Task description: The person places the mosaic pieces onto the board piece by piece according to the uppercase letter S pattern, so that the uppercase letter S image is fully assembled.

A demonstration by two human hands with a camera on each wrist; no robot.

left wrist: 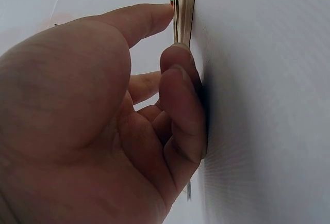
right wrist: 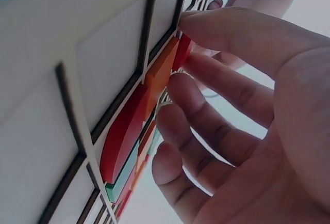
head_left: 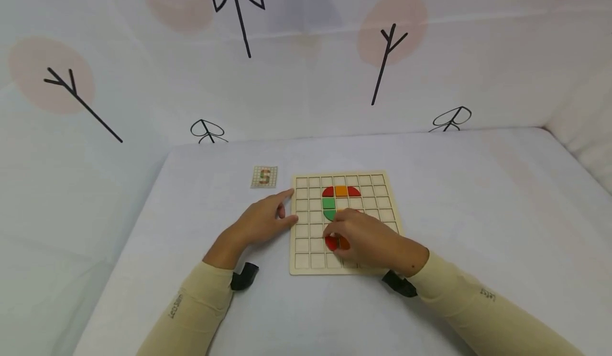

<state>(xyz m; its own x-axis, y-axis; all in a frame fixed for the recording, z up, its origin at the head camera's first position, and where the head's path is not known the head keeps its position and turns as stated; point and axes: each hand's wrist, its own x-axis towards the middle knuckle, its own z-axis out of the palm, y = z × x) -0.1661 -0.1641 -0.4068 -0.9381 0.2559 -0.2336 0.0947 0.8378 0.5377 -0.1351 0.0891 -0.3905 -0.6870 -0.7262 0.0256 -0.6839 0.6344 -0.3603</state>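
A square wooden grid board (head_left: pixel 302 247) lies on the table with colored pieces in its cells. My left hand (head_left: pixel 260 220) is at the board's left edge; its thumb and index finger touch the edge, the other fingers bent beneath. Over the lower part of the board, my right hand (head_left: pixel 368 239) pinches a red quarter-circle piece (head_left: pixel 331 243) between thumb and index finger, at the cell left of an orange square (right wrist: pixel 161 74). Another red rounded piece (right wrist: pixel 124 136) sits beyond that square. The right hand hides part of the middle row in the head view.
A small pattern card (head_left: pixel 265 177) lies beyond the left hand. The board's top row holds a red piece (head_left: pixel 328 192), an orange square (head_left: pixel 341 191) and a red piece (head_left: pixel 354 191). Below are a green square (head_left: pixel 329 203) and a green rounded piece (head_left: pixel 329 215).
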